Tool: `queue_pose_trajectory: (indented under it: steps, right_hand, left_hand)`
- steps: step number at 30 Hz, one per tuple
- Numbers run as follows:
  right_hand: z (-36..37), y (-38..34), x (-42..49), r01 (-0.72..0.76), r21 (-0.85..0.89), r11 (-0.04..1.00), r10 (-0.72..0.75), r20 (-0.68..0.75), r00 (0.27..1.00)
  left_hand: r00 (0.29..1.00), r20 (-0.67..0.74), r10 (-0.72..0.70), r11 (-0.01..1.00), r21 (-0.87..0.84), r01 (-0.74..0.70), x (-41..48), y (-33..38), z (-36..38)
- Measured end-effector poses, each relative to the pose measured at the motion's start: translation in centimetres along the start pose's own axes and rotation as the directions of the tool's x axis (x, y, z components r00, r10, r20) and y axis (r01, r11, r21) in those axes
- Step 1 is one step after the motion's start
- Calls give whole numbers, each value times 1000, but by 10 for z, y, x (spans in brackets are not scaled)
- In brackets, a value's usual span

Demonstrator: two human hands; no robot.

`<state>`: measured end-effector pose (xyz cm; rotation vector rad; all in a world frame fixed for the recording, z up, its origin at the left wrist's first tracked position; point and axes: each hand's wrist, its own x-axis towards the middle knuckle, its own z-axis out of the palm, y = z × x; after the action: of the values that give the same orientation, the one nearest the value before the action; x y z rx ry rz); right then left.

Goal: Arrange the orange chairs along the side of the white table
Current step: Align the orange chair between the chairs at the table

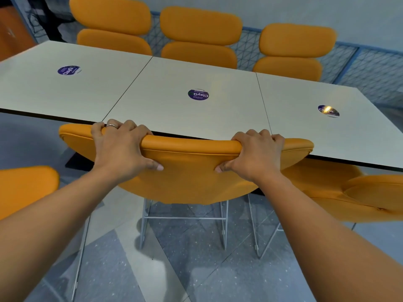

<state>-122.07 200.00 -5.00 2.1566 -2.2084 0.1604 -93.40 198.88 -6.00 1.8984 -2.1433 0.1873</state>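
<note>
— Your fingers point(122, 127) are wrapping over the top of the middle orange chair point(187, 177), which is sitting right at the white surface point(174, 79).
— Am I pushing straight?
— Try driving left hand point(120, 149) and right hand point(255, 153) evenly.

head view looks down, close over chair back point(187, 171)

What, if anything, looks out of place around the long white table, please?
The orange padded chair at the near right looks turned at an angle to the white table, while the three orange chairs opposite line up evenly. Nothing looks spilled or damaged.
</note>
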Motion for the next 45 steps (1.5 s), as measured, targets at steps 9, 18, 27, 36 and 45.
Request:
queue_pose_trajectory:
  steps: [9, 18, 27, 36, 45]
  right_hand:
    - [1, 2, -4, 12, 9, 1000, -12, -12, 1000]
    - [-3, 3, -10, 55, 6, 998, -55, 2, 998]
    - [-16, -11, -17, 106, 400, 910, -97, -43, 994]
    - [-25, -85, -56, 216, 675, 706, -282, -13, 959]
    - [21, -176, -139, 193, 620, 760, -421, 244, 873]
  left_hand:
    - [1000, 8, -21, 999, -25, 22, -6, 1, 1]
    - [996, 56, -62, 996, -67, 66, -13, 7, -3]
    - [994, 64, -91, 962, -253, 104, -34, 12, -22]
    - [980, 61, -190, 849, -492, 195, -100, -23, -57]
    - [939, 176, -296, 786, -514, 345, -234, -107, -85]
